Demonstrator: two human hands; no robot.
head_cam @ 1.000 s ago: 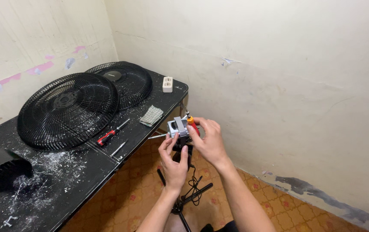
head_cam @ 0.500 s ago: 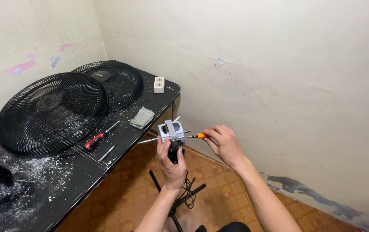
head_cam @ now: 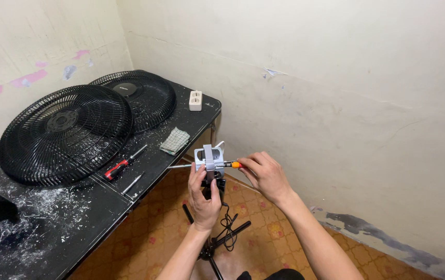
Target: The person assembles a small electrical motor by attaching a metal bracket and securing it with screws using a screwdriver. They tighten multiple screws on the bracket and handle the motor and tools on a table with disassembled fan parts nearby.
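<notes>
My left hand (head_cam: pixel 205 198) grips a small grey fan motor (head_cam: pixel 209 158) from below, holding it upright over the tiled floor beside the table edge. My right hand (head_cam: pixel 265 175) holds an orange-handled screwdriver (head_cam: pixel 217 165) whose shaft lies horizontally across the motor's front, tip pointing left. A black stand with a cable (head_cam: pixel 221 235) hangs below the motor.
A black table (head_cam: pixel 119 205) on the left carries two black fan grilles (head_cam: pixel 66 133), a red-handled screwdriver (head_cam: pixel 123 164), a thin metal rod (head_cam: pixel 131 183), a folded grey cloth (head_cam: pixel 175 140), a white socket block (head_cam: pixel 195 100) and white debris (head_cam: pixel 36 228). Walls close in behind and to the right.
The motor and both hands have come lower and nearer the table edge. My right hand drew back to the right, and the screwdriver now lies across the motor's front.
</notes>
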